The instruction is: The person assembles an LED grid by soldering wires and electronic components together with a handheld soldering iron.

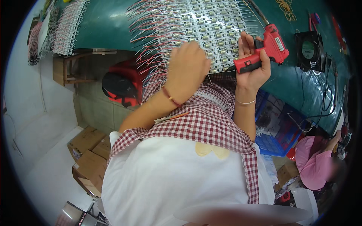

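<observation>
In my right hand [252, 77] is a red and black soldering gun [278, 44]. My fingers wrap round its handle, and its long metal tip points up toward the far edge of the view. My left hand [187, 69], slightly blurred, lies over the near part of a wide panel of small circuit boards [222, 35]. Its fingers are bent and drawn together; what they hold, if anything, is hidden under them. Rows of small cylindrical parts cover the panel. Red and white wires [147, 37] stick out along its left side.
Wired board strips [69, 28] lie at the green table's [107, 22] far left. A black fan [310, 51] with cables stands at the right, near rubber bands [286, 8]. Below are a blue crate [273, 145], a red and black stool [122, 84], cardboard boxes [90, 162] and a pink-sleeved person [313, 162].
</observation>
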A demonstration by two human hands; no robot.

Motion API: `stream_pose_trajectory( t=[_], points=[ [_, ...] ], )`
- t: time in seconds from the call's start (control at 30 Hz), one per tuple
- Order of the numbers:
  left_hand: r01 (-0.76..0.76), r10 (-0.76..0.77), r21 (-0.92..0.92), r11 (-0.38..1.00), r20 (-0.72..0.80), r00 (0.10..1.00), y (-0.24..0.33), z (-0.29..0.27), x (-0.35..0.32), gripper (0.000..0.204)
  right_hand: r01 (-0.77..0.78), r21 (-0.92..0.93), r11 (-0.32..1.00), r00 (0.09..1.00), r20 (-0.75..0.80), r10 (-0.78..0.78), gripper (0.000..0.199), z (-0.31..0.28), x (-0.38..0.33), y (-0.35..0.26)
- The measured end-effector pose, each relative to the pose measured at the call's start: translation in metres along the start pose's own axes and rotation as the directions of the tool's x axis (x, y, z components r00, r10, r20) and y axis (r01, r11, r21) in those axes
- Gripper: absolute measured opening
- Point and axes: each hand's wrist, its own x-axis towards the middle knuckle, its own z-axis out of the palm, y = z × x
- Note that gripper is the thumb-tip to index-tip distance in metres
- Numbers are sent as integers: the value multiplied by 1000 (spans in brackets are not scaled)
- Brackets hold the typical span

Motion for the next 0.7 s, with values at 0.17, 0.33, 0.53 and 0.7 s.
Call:
stream_pose_trajectory(
  t=[0.17,0.33,0.53,0.7],
  points=[
    [68,-64,143,987,-36,997,-15,-7,-29,15,20,-20,1000,1000,12,-20,34,-1,3,-1],
    [82,-69,280,957,-56,996,1,-22,-26,12,5,-16,1000,1000,10,-5,35,1,2,1],
    [-435,423,127,891,109,899,-4,11,-24,8,6,-19,1000,1000,18,-5,37,-1,-1,2],
    [-449,450,67,891,-2,893,-21,-3,-40,15,8,-16,1000,999,41,-7,36,-1,0,2]
  ],
)
